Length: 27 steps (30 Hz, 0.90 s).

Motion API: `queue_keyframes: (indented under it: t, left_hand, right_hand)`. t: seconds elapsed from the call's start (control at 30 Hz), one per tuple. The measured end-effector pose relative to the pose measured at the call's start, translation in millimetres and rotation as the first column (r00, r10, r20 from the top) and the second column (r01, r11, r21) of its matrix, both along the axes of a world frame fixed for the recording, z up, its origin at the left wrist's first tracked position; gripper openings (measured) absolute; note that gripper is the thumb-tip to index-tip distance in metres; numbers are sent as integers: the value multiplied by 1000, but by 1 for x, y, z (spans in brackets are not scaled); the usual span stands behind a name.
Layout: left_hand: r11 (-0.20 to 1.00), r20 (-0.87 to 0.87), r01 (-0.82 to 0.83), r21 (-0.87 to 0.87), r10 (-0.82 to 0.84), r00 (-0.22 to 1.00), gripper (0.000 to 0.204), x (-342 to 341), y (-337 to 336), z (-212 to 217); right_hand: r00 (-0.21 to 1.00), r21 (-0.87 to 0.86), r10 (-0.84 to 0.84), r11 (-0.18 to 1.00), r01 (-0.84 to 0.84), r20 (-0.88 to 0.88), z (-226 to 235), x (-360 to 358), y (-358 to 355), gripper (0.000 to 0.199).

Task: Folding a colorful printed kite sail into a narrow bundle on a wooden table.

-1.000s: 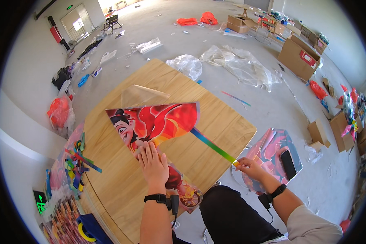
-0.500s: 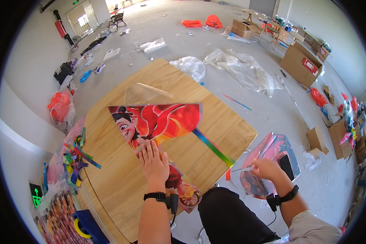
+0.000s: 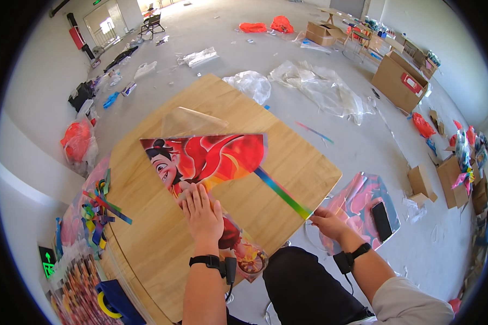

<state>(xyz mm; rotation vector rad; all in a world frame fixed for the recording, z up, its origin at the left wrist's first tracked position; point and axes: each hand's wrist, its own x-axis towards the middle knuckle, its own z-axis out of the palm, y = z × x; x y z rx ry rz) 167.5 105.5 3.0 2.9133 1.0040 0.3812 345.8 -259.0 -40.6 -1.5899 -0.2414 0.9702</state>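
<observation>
On the wooden table (image 3: 287,146) lies a glossy red sheet (image 3: 217,157) printed with a cartoon figure, its wide part away from me and a narrow part reaching toward my lap. My left hand (image 3: 202,214) rests flat on the middle of it, fingers stretched out. From the sheet's right side a rainbow ribbon (image 3: 282,194) runs slantwise to the table's right edge. There my right hand (image 3: 331,223) pinches the ribbon's end, with thumb and fingers together. A clear sheet (image 3: 192,123) lies just beyond the printed one.
Colourful ribbons (image 3: 97,216) hang at the table's left edge, above a stack of printed sheets (image 3: 78,287) and a blue case with a yellow ring (image 3: 116,303). A phone (image 3: 381,221) lies on a pink printed surface at right. Clear plastic (image 3: 325,89) and cardboard boxes (image 3: 398,81) litter the floor.
My right hand has moved left to the ribbon's end at the table edge. The thin silvery item seen at its fingers earlier no longer shows. My left hand stays on the sheet.
</observation>
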Motion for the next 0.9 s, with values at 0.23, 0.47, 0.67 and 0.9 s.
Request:
queue_keyframes:
  t: [0.23, 0.47, 0.67, 0.9]
  left_hand:
    - [1000, -24, -5, -6, 5, 1000, 70, 1, -4, 4]
    - [1000, -9, -13, -28, 13, 1000, 72, -1, 0, 0]
    - [999, -5, -13, -48, 12, 1000, 72, 1, -1, 2]
    - [998, -25, -19, -67, 18, 1000, 73, 1, -1, 5]
  right_hand:
    - [996, 19, 49, 999, -51, 76, -17, 2, -2, 33]
    - [987, -23, 94, 996, -92, 130, -9, -6, -13, 18]
    - [993, 244, -15, 970, -14, 117, 8, -20, -23, 8]
    - [981, 290, -164, 949, 128, 104, 57, -36, -2, 4]
